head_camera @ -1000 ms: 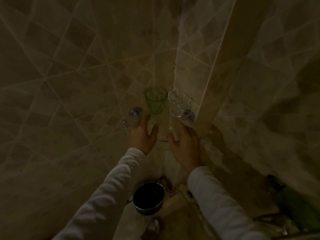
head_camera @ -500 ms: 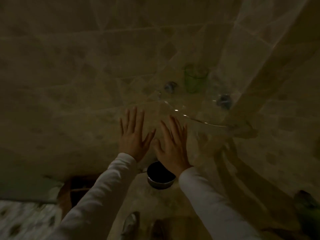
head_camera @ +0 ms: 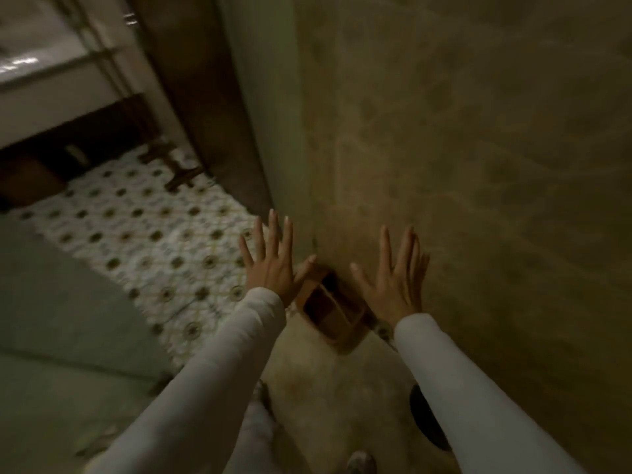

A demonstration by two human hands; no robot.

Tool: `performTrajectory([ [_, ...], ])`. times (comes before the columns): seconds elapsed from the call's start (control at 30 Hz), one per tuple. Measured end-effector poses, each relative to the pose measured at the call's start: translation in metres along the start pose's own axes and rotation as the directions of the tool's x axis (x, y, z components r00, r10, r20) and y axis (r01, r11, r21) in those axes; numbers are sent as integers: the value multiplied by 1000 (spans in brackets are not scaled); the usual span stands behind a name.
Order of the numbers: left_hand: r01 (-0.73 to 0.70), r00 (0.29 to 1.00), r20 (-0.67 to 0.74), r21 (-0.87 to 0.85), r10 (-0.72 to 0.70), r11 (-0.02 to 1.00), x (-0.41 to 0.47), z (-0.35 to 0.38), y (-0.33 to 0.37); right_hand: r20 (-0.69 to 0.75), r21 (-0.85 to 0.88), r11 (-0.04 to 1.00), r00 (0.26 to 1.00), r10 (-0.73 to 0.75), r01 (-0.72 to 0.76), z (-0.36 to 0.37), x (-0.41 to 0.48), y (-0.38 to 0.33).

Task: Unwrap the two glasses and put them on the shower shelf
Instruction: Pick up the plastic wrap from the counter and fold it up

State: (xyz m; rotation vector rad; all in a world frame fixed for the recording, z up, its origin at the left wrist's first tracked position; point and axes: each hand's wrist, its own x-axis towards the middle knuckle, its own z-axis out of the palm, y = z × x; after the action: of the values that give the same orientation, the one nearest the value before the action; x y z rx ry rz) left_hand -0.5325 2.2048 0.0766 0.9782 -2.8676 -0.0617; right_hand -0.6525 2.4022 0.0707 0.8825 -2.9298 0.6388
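While both hands spread wide and empty, left hand [head_camera: 272, 265] and right hand [head_camera: 396, 278] flank a wooden crate [head_camera: 330, 307] below the beige wall [head_camera: 478, 148]; left of the wall lies patterned floor [head_camera: 143, 234]. No glasses or shelf in view.

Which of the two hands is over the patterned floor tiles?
The left hand: patterned floor tiles lie behind it. The right hand is before the beige wall.
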Motion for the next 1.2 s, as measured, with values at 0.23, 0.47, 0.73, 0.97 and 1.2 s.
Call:
performTrajectory([
  [0.23, 270, 957, 90, 81, -277, 959, 18, 11, -187, 177, -40, 971, 958, -224, 235, 85, 59, -159],
  [0.47, 425, 899, 80, 71, -430, 902, 39, 0, -354, 285, -11, 928, 891, -354, 372, 159, 112, -327],
  [0.73, 578, 813, 69, 26, -578, 816, 60, -3, -468, 344, 62, 898, 835, -429, 436, 218, 151, -461],
  [0.97, 647, 760, 63, 19, -647, 762, 91, 6, -516, 372, 98, 855, 778, -506, 510, 264, 201, -529],
  [1.2, 712, 702, 4, 22, -712, 702, 177, 23, -575, 338, 147, 789, 720, -606, 596, 327, 287, -594],
])
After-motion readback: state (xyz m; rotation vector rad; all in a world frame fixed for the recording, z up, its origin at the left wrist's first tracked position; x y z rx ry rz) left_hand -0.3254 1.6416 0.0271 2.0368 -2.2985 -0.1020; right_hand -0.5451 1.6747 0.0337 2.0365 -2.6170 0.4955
